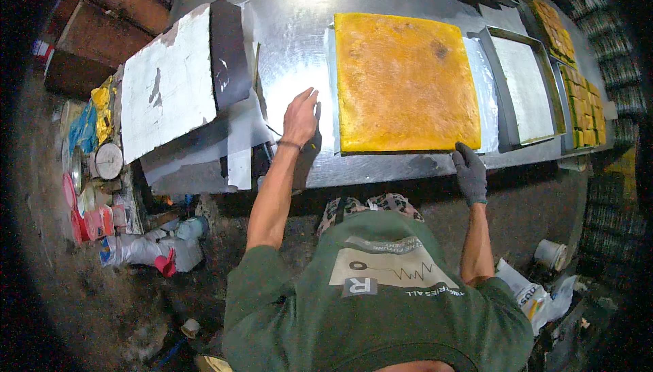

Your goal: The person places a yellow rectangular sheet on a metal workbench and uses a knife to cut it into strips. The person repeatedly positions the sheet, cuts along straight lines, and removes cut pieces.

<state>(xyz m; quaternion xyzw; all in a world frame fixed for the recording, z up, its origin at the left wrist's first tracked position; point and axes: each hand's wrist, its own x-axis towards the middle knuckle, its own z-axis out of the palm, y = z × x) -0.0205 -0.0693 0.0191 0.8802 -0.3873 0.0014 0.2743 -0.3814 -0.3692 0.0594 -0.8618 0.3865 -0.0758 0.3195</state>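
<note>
A thick square slab (407,81) with a mottled yellow-orange top lies on a pale sheet on the metal table (286,11). Just left of it, my bare left hand (300,117) is open above the table, holding nothing, fingers reaching forward. My right hand (469,174), in a grey glove, grips the slab's front right corner, its fingertips partly hidden at the edge. Right of the slab, a shallow metal frame (556,93) surrounds a white liner (518,89).
A stack of white and dark sheets (166,86) covers the table's left end. Cut yellow-green blocks (582,106) sit at the far right, near dark racks (615,52). Brown boxes (102,25) stand back left. Pink tubs (88,222) and white sacks (149,249) lie low left.
</note>
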